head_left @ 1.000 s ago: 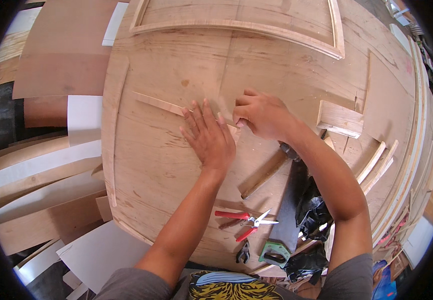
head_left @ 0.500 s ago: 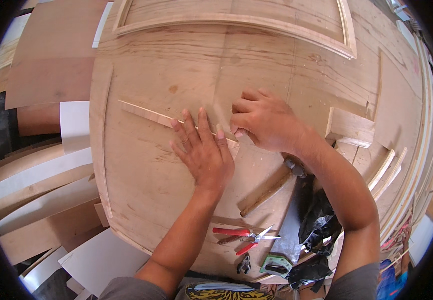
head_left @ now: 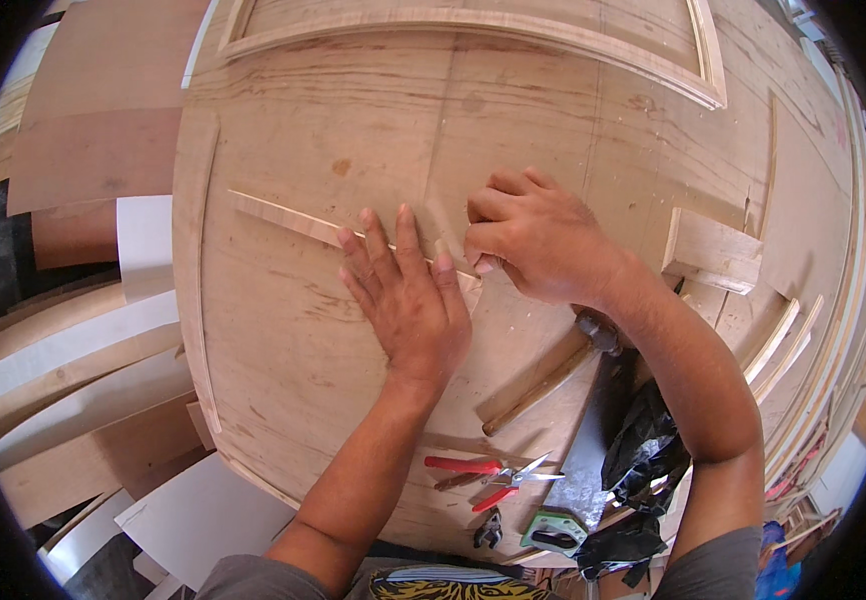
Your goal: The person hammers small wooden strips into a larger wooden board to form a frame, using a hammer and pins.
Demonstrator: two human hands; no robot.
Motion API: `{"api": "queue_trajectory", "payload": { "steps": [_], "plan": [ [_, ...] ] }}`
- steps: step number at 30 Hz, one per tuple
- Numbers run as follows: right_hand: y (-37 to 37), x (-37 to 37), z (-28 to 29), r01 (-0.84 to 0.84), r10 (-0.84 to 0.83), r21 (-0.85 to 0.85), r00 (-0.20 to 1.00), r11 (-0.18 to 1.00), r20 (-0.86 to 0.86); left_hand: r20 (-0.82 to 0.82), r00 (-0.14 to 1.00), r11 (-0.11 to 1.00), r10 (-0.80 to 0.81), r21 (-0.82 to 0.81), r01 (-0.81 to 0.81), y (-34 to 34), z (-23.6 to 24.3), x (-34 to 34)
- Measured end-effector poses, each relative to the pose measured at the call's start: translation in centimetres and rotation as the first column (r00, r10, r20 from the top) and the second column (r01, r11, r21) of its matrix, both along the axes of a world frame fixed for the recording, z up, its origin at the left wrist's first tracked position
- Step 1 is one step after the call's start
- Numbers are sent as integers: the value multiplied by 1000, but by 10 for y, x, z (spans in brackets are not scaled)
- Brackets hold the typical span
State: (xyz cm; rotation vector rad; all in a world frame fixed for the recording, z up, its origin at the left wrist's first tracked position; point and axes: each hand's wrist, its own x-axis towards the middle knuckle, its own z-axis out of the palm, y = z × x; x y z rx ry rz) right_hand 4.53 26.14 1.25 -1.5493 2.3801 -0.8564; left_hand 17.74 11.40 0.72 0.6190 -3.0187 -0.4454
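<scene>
Left hand (head_left: pixel 408 300) lies flat, fingers spread, pressing the thin wood strip (head_left: pixel 283 218) — its long axis runs upper-left to lower-right. Right hand (head_left: pixel 538 240), grip clenched, pinches the strip's right end.

**What cannot be made out**

The left hand (head_left: pixel 408 300) covers the middle of the strip (head_left: pixel 283 218). The right hand (head_left: pixel 538 235) curls over the strip's end, hiding its fingertips and whatever they pinch. The right forearm covers the hammer (head_left: pixel 543 385) head. Black bags (head_left: pixel 643 465) are indistinct.
</scene>
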Motion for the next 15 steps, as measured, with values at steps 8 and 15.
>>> {"api": "queue_trajectory", "payload": {
  "steps": [8, 15],
  "plan": [
    [-1, 0, 4, -8, 8, 55, 1000, 998, -4, 13, 1000, 1000, 2, -6, -2, 2, 0, 0],
    [-1, 0, 4, -11, 11, 24, 1000, 1000, 10, 31, 1000, 1000, 3, -24, -2, 2, -1, 1]
  ]
}}
